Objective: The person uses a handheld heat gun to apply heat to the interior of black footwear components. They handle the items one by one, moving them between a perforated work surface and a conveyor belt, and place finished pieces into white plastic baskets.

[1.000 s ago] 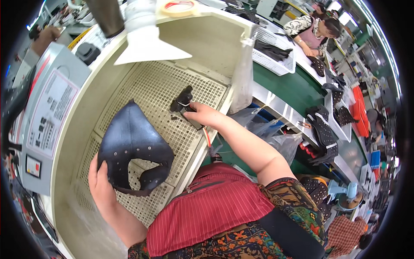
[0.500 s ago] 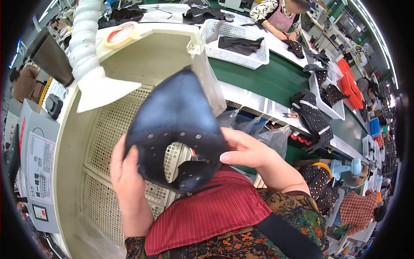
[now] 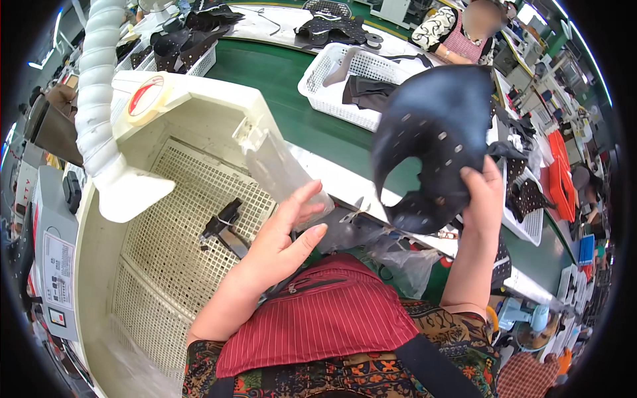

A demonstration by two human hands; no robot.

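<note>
My right hand [image 3: 485, 199] grips a black leather shoe upper [image 3: 441, 113] with small metal studs by its lower right edge, thumb on its face. The upper hangs tilted in the air over the green conveyor belt, and its curved opening faces down and left. Part of a white basket is hidden behind it. My left hand [image 3: 277, 247] is empty, fingers apart, above the right side of the cream booth [image 3: 106, 278]. Below and left of that hand, a black and metal tool, seemingly a spray gun [image 3: 225, 222], lies on the booth's grid floor.
A white ribbed hose with a nozzle [image 3: 133, 189] hangs over the booth's left. A tape roll [image 3: 147, 99] rests on its rim. White basket [image 3: 318, 83] with dark pieces stands by the green belt [image 3: 265, 76]. A clear plastic bag [image 3: 282, 169] hangs beside the booth. A co-worker [image 3: 458, 33] sits across.
The upper has gone from above the booth, between both hands, to the right over the belt, in my right hand alone. My left hand has let go. The tool on the grid has come into sight.
</note>
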